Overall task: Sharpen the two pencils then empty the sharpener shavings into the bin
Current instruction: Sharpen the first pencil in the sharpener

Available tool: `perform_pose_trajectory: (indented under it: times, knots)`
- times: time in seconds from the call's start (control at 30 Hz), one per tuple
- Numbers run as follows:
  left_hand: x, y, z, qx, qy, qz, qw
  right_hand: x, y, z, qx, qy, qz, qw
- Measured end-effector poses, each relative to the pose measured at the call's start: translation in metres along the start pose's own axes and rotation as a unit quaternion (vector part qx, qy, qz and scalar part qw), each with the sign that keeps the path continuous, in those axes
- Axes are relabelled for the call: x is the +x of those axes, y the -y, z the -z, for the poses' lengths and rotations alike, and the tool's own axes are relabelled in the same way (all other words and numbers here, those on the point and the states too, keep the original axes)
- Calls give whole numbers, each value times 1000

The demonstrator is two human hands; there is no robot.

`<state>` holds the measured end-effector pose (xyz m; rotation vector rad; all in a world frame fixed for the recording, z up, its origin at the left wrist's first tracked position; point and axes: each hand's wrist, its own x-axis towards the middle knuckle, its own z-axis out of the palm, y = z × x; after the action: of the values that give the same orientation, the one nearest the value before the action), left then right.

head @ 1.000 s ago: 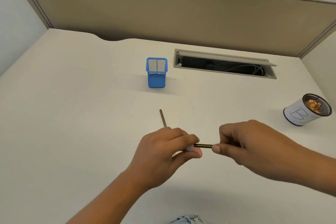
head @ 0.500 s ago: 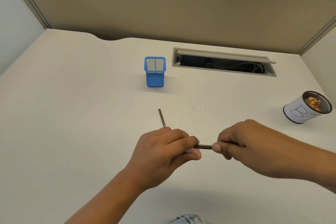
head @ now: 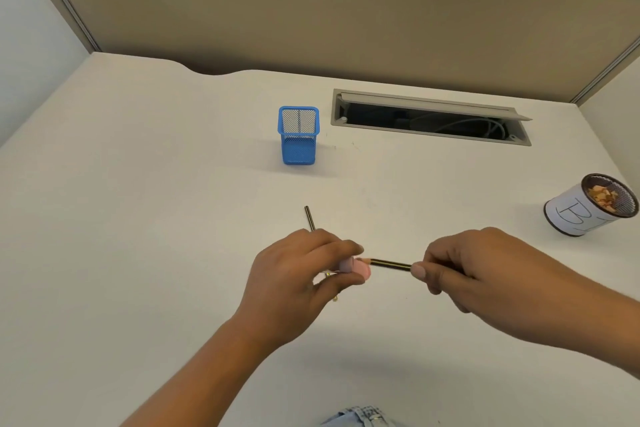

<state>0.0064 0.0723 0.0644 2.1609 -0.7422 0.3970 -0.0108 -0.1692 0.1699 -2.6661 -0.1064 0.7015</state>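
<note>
Pencils number two: one [head: 389,264] lies crosswise above the table [head: 138,218], its sharpened tip pointing left at the pink sharpener [head: 356,267]; the other [head: 309,217] lies on the table, running away from the person, partly hidden under the left hand [head: 298,277]. That hand pinches the sharpener; the right hand [head: 485,270] grips the pencil's shaft. A second ago the tip sat inside the sharpener; now it shows just outside. One bin [head: 588,208] holding shavings stands far right, one blue mesh holder [head: 298,135] beyond.

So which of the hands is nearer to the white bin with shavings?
The right hand. It is at the middle of the desk, with the bin farther right and behind it. The left hand is farther left, holding the pink sharpener.
</note>
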Motion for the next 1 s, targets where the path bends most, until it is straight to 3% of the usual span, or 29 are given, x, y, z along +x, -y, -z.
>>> perform_pose_trajectory:
  times: [0.23,0.37,0.63,1.0]
  knots:
    - [-5,4,-5,-163,-21,180,970,4,-8,-8,81,-37,14,996]
    - [-4,2,-10,-246,-48,231,940,9,-8,-16,135,-59,14,989]
    - [-18,7,-24,-248,-82,301,917,55,-30,-56,260,-185,-33,947]
    - [-44,5,-51,-231,-53,376,896,142,-55,-119,194,-226,-133,945]
